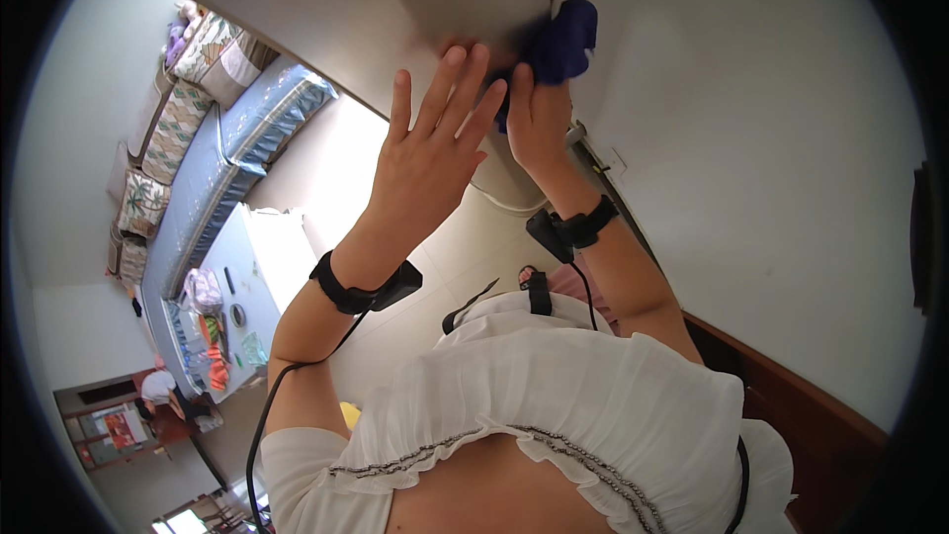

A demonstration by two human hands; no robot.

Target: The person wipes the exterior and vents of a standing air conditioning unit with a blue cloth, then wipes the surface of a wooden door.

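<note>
A dark blue cloth (pixel 562 41) is bunched at the right edge of a smooth, glossy panel (pixel 356 7). My right hand (pixel 540 122) has hold of the cloth and presses it towards the panel; the palm side is hidden. Just left of it, my left hand (pixel 430 148) holds nothing, its fingers spread and fingertips at or very near the glossy surface, which reflects them faintly. Whether those tips touch cannot be told. Both wrists carry black straps with small devices and cables. Below the panel, a pale rounded object (pixel 511 174) shows between my forearms.
A white wall (pixel 778 163) rises close on my right, with dark reddish-brown wood (pixel 808 408) low along it. To the left stand a blue-covered sofa (pixel 196 185) with cushions and a table (pixel 256 289) bearing several items. Another person (pixel 159 389) is farther back.
</note>
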